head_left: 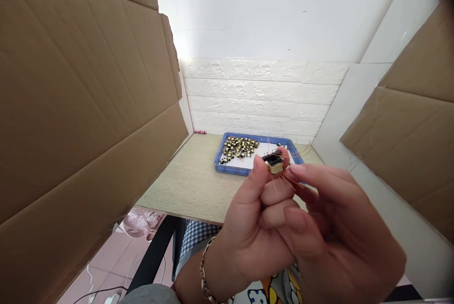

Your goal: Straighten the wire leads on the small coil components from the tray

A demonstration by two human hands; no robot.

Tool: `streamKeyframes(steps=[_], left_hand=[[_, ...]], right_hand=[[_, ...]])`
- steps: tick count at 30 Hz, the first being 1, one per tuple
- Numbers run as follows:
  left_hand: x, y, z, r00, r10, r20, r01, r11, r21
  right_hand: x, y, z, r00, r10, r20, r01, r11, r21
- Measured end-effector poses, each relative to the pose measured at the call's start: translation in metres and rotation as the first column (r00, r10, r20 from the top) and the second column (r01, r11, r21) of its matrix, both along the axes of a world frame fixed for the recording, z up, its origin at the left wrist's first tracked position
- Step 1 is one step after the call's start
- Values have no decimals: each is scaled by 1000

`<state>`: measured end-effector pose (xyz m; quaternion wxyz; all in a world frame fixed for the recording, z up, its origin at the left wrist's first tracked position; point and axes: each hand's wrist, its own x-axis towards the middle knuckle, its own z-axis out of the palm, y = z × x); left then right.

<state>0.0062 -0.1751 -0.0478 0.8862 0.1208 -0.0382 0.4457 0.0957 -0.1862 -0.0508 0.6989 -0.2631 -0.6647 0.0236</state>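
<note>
My left hand point(248, 238) is closed, with a small transformer coil point(275, 167) pinched between thumb and fingers. The coil has a black frame, a pale yellow wrapped body and several thin copper wires point(289, 182) sticking out below and to the right. Close against its right side is my right hand point(340, 228), fingers curled, index fingertip beside the coil and the lower wires. Whatever lies between the right fingers is hidden. Behind both hands, a blue tray point(232, 170) lies on the table.
Inside the tray, a pile of similar coils point(241, 147) fills the left part, on white lining. Cardboard panels point(88, 82) stand at left and right point(407, 105). A red marker point(199, 132) lies by the white brick-patterned wall point(255, 91). The wooden table's point(191, 181) front edge is near my lap.
</note>
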Motion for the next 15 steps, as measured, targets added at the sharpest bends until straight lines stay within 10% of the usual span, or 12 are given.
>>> streamKeyframes(steps=[15], left_hand=[[3, -4, 10, 984, 144, -104, -132, 985, 110]], right_hand=[[-1, -1, 1, 991, -84, 107, 69, 988, 137]])
